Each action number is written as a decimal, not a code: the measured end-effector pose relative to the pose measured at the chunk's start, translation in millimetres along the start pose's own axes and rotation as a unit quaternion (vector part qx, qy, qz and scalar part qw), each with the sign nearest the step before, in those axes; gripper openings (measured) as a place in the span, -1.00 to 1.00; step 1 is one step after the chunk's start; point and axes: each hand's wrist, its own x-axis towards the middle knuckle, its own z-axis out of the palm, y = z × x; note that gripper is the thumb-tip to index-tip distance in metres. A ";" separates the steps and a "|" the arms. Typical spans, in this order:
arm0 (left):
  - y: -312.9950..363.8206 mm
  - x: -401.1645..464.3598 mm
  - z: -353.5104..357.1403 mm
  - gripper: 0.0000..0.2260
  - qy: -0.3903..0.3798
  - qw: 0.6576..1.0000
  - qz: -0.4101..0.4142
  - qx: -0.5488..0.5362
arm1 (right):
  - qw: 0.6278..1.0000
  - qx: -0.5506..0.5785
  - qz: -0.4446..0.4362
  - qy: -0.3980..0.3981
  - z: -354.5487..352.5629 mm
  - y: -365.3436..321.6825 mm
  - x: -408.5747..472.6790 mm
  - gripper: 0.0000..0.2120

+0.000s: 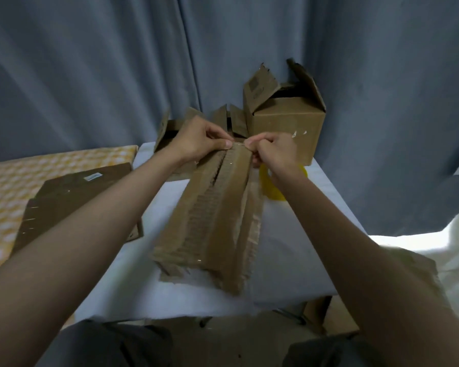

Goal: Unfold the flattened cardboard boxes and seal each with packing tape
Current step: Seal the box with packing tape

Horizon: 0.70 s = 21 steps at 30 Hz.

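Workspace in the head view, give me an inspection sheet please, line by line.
Surface: table under a white cloth.
Job's things: worn box lying in the middle, seam facing up; yellow tape roll right of it; opened box at the far edge, flaps up; flattened cardboard on the left.
Clutter: more opened cardboard behind the left hand.
Grips: left hand and right hand both pinch at the worn box's far end.
Cables: nothing seen.
Surroundings: grey curtain behind; yellow checked cloth on the left.
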 end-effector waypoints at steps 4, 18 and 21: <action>-24.0 -2.4 15.3 -0.85 0.082 0.994 -0.059 0.030 | 0.997 -0.071 0.002 -0.020 27.0 6.3 26.7 -0.74; -31.4 -47.7 31.3 -0.73 0.074 0.984 0.040 0.160 | 0.948 -0.314 -0.042 -0.029 -21.5 63.5 31.6 -0.70; 1.9 -82.3 33.8 -0.67 0.040 0.989 0.045 0.136 | 0.877 -0.473 -0.025 -0.088 -42.4 80.6 17.8 -0.57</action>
